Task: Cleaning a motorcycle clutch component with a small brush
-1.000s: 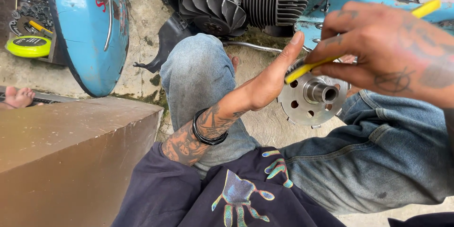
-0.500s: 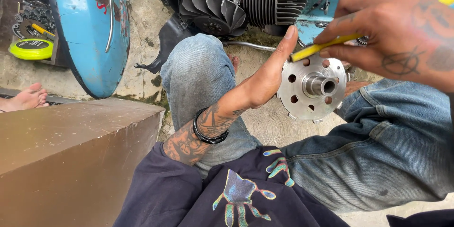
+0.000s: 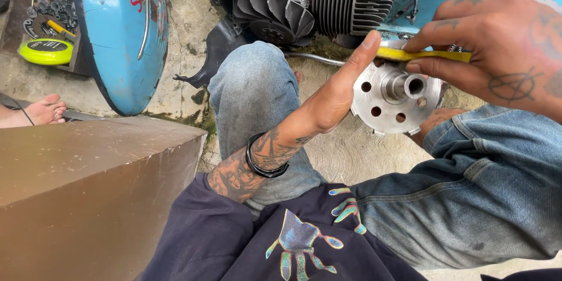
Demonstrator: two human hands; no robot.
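Note:
My left hand [image 3: 331, 102] holds a round silver metal hub [image 3: 389, 105] with several holes and a short centre shaft, over my knees. Its forefinger lies straight up along the hub's left rim, and the other fingers reach behind the hub. My right hand [image 3: 497, 52] is shut on a yellow-handled tool [image 3: 421, 55]. The tool lies almost level across the top of the hub, and its tip is hidden by my left forefinger. Both forearms are tattooed, and a black band sits on my left wrist.
A scooter engine [image 3: 310, 0] with fan and cooling fins is just behind the hub. A blue body panel [image 3: 120, 35] stands at the left. A brown box [image 3: 88, 187] fills the lower left. A tray of tools holds a yellow-green disc [image 3: 45, 51]. Another person's bare foot [image 3: 35, 111] rests nearby.
The hub has risen slightly in my left hand. The yellow tool has swung from a steep slant to nearly level across the hub's top. The foot at the left has moved inward.

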